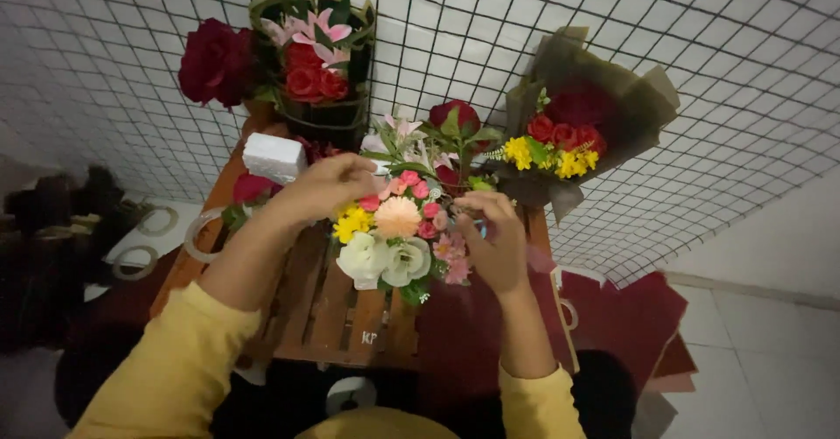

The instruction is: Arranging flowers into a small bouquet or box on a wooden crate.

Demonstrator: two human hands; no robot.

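The mixed flower bunch (398, 238) sits in the middle of the slatted wooden table (337, 312), between both hands. The left hand (328, 185) curls over the bunch's top left, fingers closed on the stems there. The right hand (494, 242) pinches at the bunch's right side. 2 wrapped bouquets stand against the wire grid wall (735, 98): 1 dark green (319, 54) behind, 1 olive (582, 124) at the table's right edge. 1 white foam block (274, 156) lies near the left edge. Bare slats stay open in front.

both hands (328, 185) (494, 242) curled, arms extended.
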